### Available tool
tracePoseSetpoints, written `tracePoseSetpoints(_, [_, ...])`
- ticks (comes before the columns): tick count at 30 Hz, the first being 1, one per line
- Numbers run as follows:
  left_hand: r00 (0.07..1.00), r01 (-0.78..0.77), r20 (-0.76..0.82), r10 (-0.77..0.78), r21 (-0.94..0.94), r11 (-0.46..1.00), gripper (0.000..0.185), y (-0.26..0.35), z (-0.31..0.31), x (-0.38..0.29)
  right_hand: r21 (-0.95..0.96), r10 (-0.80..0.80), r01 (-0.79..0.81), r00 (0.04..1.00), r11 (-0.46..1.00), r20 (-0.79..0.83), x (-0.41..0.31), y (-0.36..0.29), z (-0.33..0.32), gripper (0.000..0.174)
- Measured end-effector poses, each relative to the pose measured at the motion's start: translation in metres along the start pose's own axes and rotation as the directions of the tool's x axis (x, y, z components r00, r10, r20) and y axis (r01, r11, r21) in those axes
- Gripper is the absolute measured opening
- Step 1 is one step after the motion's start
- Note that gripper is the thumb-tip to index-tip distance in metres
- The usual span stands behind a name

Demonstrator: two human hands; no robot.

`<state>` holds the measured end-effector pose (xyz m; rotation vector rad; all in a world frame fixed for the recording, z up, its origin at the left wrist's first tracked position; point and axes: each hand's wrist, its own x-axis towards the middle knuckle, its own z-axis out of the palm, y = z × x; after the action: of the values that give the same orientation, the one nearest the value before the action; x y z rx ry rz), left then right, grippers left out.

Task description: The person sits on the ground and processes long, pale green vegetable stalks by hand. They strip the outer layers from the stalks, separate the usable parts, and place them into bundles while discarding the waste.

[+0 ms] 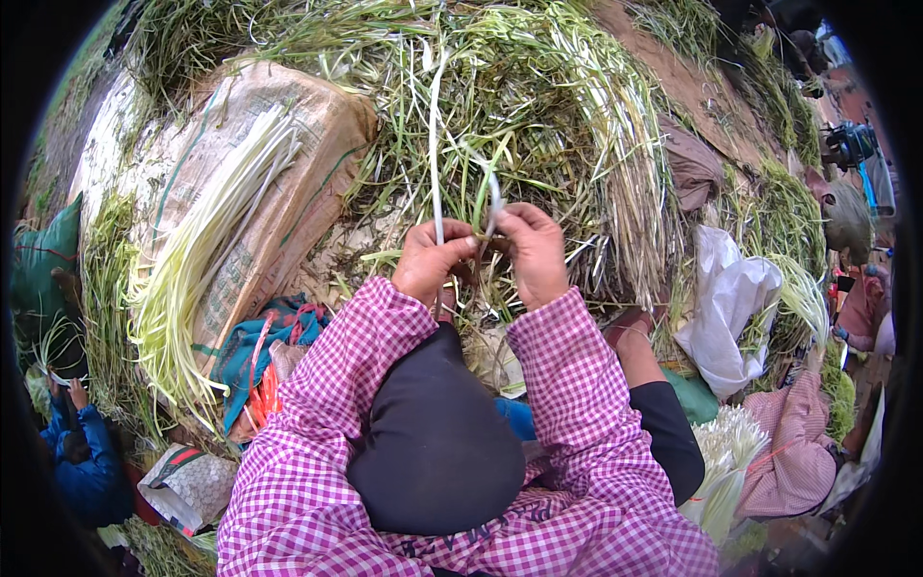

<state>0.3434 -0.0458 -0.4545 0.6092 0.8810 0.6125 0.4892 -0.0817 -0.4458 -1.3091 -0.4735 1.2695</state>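
My left hand (pixel 431 258) grips a long white leek-like stalk (pixel 435 144), which stands up past the thumb. Its lower end runs down behind the hand. Opposite it, my right hand (pixel 535 252) pinches a second pale stalk with a green leaf (pixel 487 189) between thumb and forefinger. The fingertips of both hands nearly meet, and brownish outer leaf hangs below them. Motion blurs the right fingertips a little. To the left, a bundle of trimmed pale stalks (pixel 209 238) lies across a stuffed woven sack (pixel 317 137).
Untrimmed stalks (pixel 627 195) are heaped ahead on the right, over loose leaf waste (pixel 404 108). A teal cloth (pixel 241 353) lies by my left sleeve. At right are a white plastic bag (pixel 728 310) and a tied white-stemmed bundle (pixel 725 461). A person in blue (pixel 90 461) sits far left.
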Motion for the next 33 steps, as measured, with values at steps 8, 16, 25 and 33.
tracePoseSetpoints(8, [0.999, 0.037, -0.007, -0.04, -0.215, 0.976, 0.01, 0.001, -0.037, 0.001, 0.343, 0.027, 0.14, 0.897, 0.929, -0.44, -0.007, -0.008, -0.12, 0.012])
tracePoseSetpoints(16, [0.959, -0.119, -0.217, 0.183, 0.28, 0.953, 0.03, 0.014, -0.052, -0.004, 0.117, -0.194, 0.25, 0.913, 0.961, -0.359, -0.011, -0.045, -0.094, 0.009])
tracePoseSetpoints(25, [0.961, -0.129, 0.265, 0.084, 0.159, 0.979, 0.026, 0.02, 0.023, -0.021, -0.114, -0.303, 0.345, 0.911, 0.932, 0.278, -0.007, -0.074, 0.02, 0.016])
tracePoseSetpoints(33, [0.917, -0.394, -0.067, 0.393, -0.011, 0.919, 0.019, 0.089, 0.005, -0.013, -0.217, 0.169, -0.06, 0.829, 0.974, 0.533, -0.026, -0.014, 0.017, 0.051])
